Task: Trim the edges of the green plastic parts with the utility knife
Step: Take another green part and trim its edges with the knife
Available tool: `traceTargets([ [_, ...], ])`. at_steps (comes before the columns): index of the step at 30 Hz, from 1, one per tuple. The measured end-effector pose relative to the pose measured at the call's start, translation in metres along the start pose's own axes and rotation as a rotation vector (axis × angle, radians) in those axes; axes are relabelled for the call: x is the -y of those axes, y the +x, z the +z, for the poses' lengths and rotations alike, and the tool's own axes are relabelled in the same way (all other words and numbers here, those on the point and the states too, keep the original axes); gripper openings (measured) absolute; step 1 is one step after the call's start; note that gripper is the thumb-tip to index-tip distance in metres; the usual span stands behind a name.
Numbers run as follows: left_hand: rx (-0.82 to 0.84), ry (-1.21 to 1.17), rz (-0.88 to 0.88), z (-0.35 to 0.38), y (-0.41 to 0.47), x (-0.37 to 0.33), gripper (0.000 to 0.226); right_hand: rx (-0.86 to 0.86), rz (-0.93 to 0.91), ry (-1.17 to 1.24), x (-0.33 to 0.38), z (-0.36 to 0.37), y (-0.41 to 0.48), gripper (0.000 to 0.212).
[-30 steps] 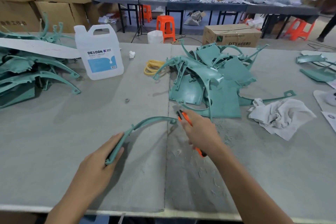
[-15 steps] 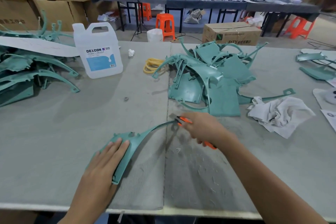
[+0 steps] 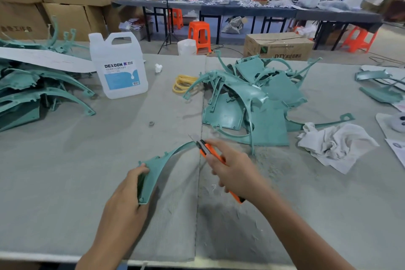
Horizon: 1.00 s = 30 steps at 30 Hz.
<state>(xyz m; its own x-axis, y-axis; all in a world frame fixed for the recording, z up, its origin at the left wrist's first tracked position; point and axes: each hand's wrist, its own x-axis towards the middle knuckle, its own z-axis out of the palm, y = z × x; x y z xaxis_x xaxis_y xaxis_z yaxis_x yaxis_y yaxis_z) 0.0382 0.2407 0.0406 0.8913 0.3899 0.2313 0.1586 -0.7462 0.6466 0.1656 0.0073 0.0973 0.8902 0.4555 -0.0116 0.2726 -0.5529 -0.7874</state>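
Head-worn view, forward and down

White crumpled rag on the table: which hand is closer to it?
Right. The right hand, gripping the utility knife, lies left of the rag; the left hand holds the green part farther left.

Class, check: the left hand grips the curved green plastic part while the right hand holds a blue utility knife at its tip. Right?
Wrong colour: the head view shows the right hand holds an orange utility knife, not blue; the left hand grips the curved green plastic part.
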Motion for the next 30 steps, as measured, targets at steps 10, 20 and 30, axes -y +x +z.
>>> traceTargets([
  [10,0.007,-0.069,-0.100,-0.002,0.009,0.002,0.050,0.109,-0.150,0.033,0.015,0.032,-0.019,0.037],
  [20,0.103,-0.118,-0.072,0.000,0.005,0.018,0.061,0.201,-0.293,-0.025,0.014,0.049,-0.045,0.039],
  [30,0.104,-0.107,-0.075,0.001,0.005,0.019,0.058,0.088,-0.305,-0.142,0.006,0.047,-0.025,0.041],
])
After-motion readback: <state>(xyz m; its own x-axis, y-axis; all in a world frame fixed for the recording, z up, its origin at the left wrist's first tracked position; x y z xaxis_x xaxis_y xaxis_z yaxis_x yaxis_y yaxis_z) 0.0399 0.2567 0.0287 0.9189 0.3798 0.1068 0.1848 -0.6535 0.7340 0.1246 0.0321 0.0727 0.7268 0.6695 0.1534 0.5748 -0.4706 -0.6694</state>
